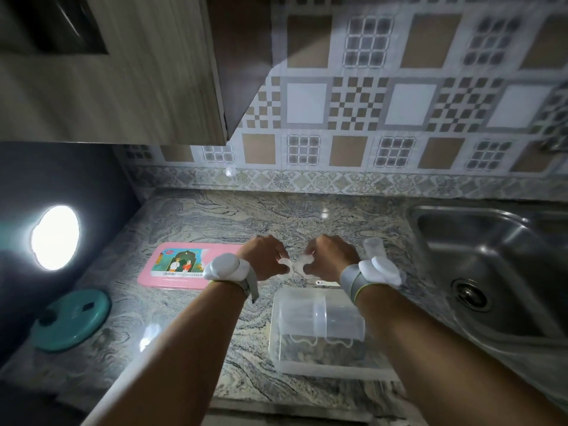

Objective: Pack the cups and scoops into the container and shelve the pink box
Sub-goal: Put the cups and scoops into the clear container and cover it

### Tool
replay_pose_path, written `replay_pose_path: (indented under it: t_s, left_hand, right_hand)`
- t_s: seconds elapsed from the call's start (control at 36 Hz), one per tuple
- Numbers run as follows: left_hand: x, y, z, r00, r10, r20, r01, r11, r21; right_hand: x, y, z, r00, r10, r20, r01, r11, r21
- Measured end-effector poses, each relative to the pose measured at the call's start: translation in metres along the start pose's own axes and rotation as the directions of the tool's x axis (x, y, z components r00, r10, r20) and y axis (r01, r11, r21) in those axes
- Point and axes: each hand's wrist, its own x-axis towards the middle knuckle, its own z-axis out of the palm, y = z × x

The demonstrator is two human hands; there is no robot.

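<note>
The left hand [266,256] pinches a small translucent white scoop [284,265] between its fingertips, and the right hand [330,258] grips a second scoop of the same kind [302,263]. The two pieces are held close together, nearly touching, above the marbled countertop [215,216]. Each is a cloudy, frosted plastic piece with a rounded, lobed outline; finer detail is blurred. Both wrists carry white sensor pucks on grey straps.

Just nearer the person, below the hands, sits the clear container [316,333], a rectangular see-through box with rounded corners. Inside it lies a transparent cup [325,315] on its side, and two more pale lobed pieces [319,341] show near the container's floor. A small flat white item [327,283] lies on the counter between the right wrist and the container's far edge. Another frosted cup-like piece [373,245] stands beyond the right wrist.

To the left of the hands the pink box [181,265] rests flat on the counter, its lid bearing a colourful cartoon picture of two figures. Farther left lies a round teal lid [72,319], and at right a steel sink [491,265] is set into the counter.
</note>
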Motion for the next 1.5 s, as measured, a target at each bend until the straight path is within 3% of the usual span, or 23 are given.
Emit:
replay_pose_path:
  t_s: [0.22,0.53,0.86,1.17,1.5]
  left_hand:
    - [-0.044,0.030,-0.001,0.999,-0.005,-0.049,0.005,1.000,0.004]
    - [-0.091,0.043,0.025,1.000,-0.010,0.005,0.010,0.999,0.045]
    - [-0.107,0.038,0.053,0.996,-0.042,0.082,0.039,0.999,0.038]
    - [-0.102,0.030,0.072,0.990,-0.026,0.138,0.000,0.983,0.186]
    - [-0.092,0.030,0.075,0.988,-0.023,0.153,-0.016,0.969,0.245]
  right_hand:
    - [-0.046,0.011,-0.010,1.000,-0.028,0.002,0.028,0.999,0.045]
    - [-0.092,0.022,0.010,0.996,-0.065,0.060,0.060,0.995,0.079]
    - [-0.110,0.027,0.045,0.988,-0.057,0.143,0.052,0.998,0.033]
    - [-0.106,0.033,0.064,0.980,-0.049,0.193,0.054,0.998,-0.018]
    - [-0.102,0.027,0.067,0.974,-0.131,0.186,0.161,0.974,-0.159]
